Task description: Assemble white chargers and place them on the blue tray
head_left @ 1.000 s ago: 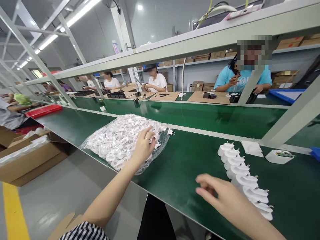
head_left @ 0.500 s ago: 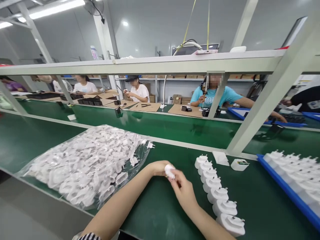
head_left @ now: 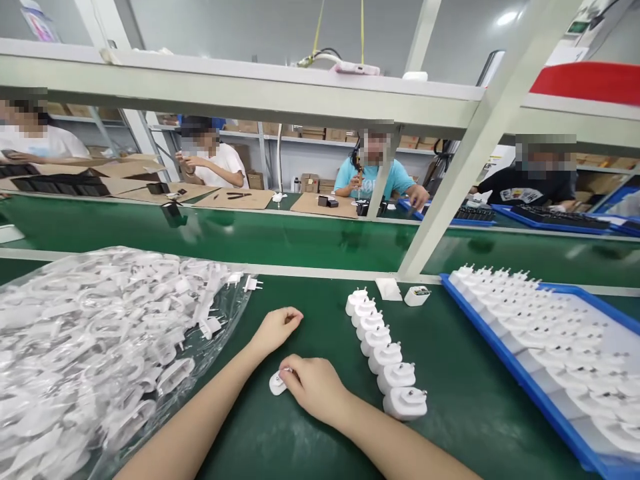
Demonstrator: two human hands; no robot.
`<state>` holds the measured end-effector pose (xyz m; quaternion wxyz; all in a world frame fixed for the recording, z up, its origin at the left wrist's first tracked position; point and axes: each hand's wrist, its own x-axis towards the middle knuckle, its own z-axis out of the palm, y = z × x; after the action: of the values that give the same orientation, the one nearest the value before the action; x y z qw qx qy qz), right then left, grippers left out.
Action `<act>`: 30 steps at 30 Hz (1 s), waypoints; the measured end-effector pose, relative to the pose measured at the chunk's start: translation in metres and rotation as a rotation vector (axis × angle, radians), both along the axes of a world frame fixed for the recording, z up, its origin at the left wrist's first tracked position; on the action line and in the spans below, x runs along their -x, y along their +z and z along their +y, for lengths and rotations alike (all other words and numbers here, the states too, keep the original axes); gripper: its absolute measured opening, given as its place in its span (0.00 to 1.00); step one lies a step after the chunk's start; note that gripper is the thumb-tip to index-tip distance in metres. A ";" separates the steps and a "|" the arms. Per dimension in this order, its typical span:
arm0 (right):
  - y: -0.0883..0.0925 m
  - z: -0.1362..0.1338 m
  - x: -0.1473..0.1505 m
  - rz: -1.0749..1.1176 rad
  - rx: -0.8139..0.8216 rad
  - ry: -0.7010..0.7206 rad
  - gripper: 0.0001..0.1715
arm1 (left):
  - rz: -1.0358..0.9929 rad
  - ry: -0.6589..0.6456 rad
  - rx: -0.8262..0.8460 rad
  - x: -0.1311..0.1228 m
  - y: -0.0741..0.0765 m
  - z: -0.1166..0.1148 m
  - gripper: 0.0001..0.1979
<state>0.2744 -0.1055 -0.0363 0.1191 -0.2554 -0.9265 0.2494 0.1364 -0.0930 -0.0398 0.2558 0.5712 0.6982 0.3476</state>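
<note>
My right hand [head_left: 316, 388] pinches a white plug piece with metal pins [head_left: 277, 383] between thumb and fingers, low over the green bench. Just beyond it, my left hand [head_left: 276, 331] is closed, thumb against the curled fingers; whether anything is inside is hidden. To the right of my hands, white plug chargers [head_left: 404, 403] stand in a row with their pins up. A clear plastic bag [head_left: 220, 343] heaped with white plastic housings [head_left: 115, 320] lies beside my left forearm. A loose white plug part [head_left: 253, 284] rests at the bag's far edge.
A blue tray [head_left: 510, 380] on the right holds many white chargers. A white charger with an exposed circuit board [head_left: 417, 295] and a white packet [head_left: 389, 289] lie near a slanted post [head_left: 450, 160]. Across the bench, several people sit working beneath an overhead shelf [head_left: 240, 80].
My hands have come apart; the white plug piece is now in my right hand, lower towards the bench. The view has turned right, showing more of the blue tray.
</note>
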 end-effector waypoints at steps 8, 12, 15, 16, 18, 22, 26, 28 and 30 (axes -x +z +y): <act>0.005 0.000 -0.005 -0.013 -0.012 0.217 0.13 | 0.474 -0.163 -0.008 -0.015 0.005 -0.014 0.13; 0.006 -0.004 -0.006 0.037 0.029 0.303 0.14 | 0.412 -0.164 -0.001 -0.013 0.005 -0.015 0.13; 0.005 -0.005 -0.006 0.022 0.057 0.246 0.14 | 0.406 -0.159 -0.004 -0.013 0.005 -0.014 0.13; 0.004 -0.005 -0.006 0.021 0.075 0.209 0.14 | 0.412 -0.159 -0.004 -0.014 0.005 -0.014 0.13; 0.005 -0.003 -0.005 0.021 0.116 0.145 0.15 | 0.428 -0.164 -0.001 -0.014 0.006 -0.013 0.13; 0.008 -0.001 -0.005 -0.002 0.174 0.133 0.15 | 0.437 -0.172 0.020 -0.013 0.006 -0.011 0.13; 0.007 -0.004 -0.005 -0.077 0.106 0.167 0.13 | 0.453 -0.175 0.037 -0.013 0.006 -0.010 0.13; 0.005 -0.004 -0.005 -0.108 0.028 0.172 0.11 | 0.465 -0.184 0.037 -0.013 0.005 -0.010 0.13; 0.002 -0.004 -0.004 -0.112 -0.043 0.181 0.06 | 0.474 -0.190 0.037 -0.013 0.005 -0.010 0.14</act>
<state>0.2789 -0.1094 -0.0339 0.0496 -0.1816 -0.9561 0.2245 0.1494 -0.1031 -0.0346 0.1269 0.6952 0.6879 0.1656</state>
